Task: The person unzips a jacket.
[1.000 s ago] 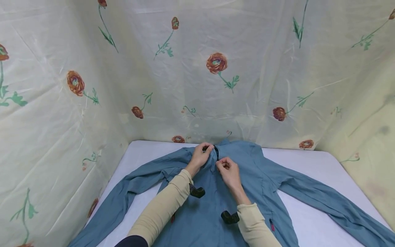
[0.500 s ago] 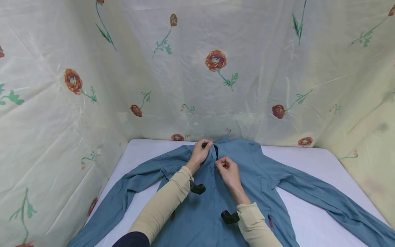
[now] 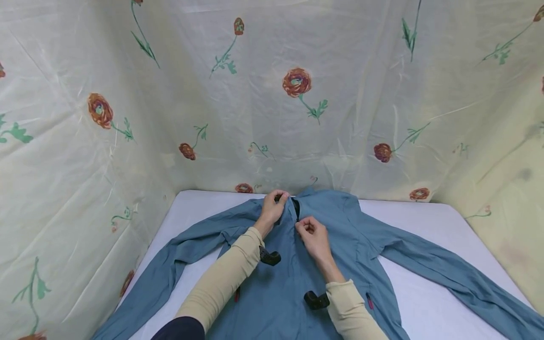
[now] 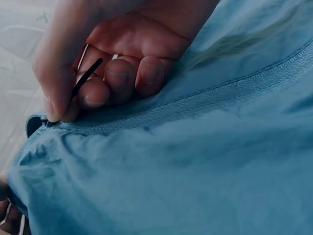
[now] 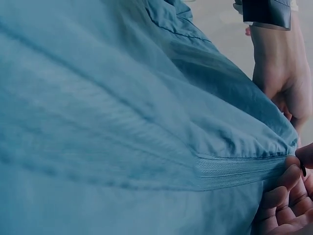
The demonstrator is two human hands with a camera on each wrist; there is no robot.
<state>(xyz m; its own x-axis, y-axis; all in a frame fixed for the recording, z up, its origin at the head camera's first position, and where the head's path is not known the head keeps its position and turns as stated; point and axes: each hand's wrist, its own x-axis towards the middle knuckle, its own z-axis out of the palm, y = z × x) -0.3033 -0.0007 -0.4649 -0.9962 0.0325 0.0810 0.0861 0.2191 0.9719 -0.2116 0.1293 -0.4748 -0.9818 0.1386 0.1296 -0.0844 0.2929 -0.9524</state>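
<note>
A blue zip jacket [image 3: 272, 293] lies front up with its sleeves spread to both sides. At the collar my left hand [image 3: 272, 210] pinches the edge on the left of the neck opening; only its fingers [image 4: 10, 220] show at the border of the left wrist view. Just below, my right hand [image 3: 313, 237] pinches the front zip's pull between thumb and forefinger. A black cord [image 4: 88, 77] sticks out from that grip. Below the right hand the zip flap [image 4: 215, 100] runs down the front; above it, a dark gap [image 3: 296, 208] shows at the neck.
Under the jacket is a white table [image 3: 433, 307]. Flower-printed sheeting [image 3: 340, 71] hangs behind it and at both sides. Red pocket zip pulls [image 3: 369, 301] show on the jacket. A black wrist mount [image 3: 316, 300] sits below each hand.
The head view has shifted slightly, and the jacket appears a little higher and further left. Both hands keep their pinches at the collar, with very little movement.
</note>
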